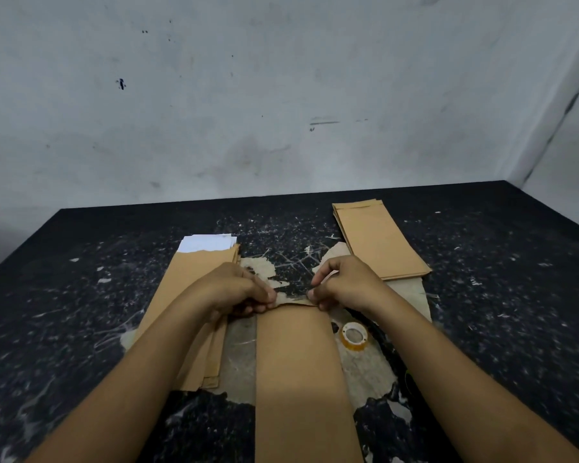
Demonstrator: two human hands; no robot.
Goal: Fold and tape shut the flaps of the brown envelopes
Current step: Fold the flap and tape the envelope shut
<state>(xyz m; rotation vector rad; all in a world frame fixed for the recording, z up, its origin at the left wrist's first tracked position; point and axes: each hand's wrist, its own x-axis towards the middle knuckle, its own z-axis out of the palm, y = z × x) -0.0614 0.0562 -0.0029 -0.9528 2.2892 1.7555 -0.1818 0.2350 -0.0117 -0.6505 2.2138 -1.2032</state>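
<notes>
A long brown envelope (298,372) lies lengthwise on the table in front of me, its far end between my hands. My left hand (234,289) pinches the left corner of that far end, and my right hand (345,282) pinches the right corner; the flap there looks folded down. A roll of clear tape (354,335) lies flat just right of the envelope, below my right wrist. Under my left forearm sits a pile of brown envelopes (194,275) with white paper sticking out of the far end.
A neat stack of brown envelopes (380,242) lies at the back right. The black tabletop (81,312) is scratched, with torn patches of old paper stuck to it. A grey wall rises right behind the table's far edge.
</notes>
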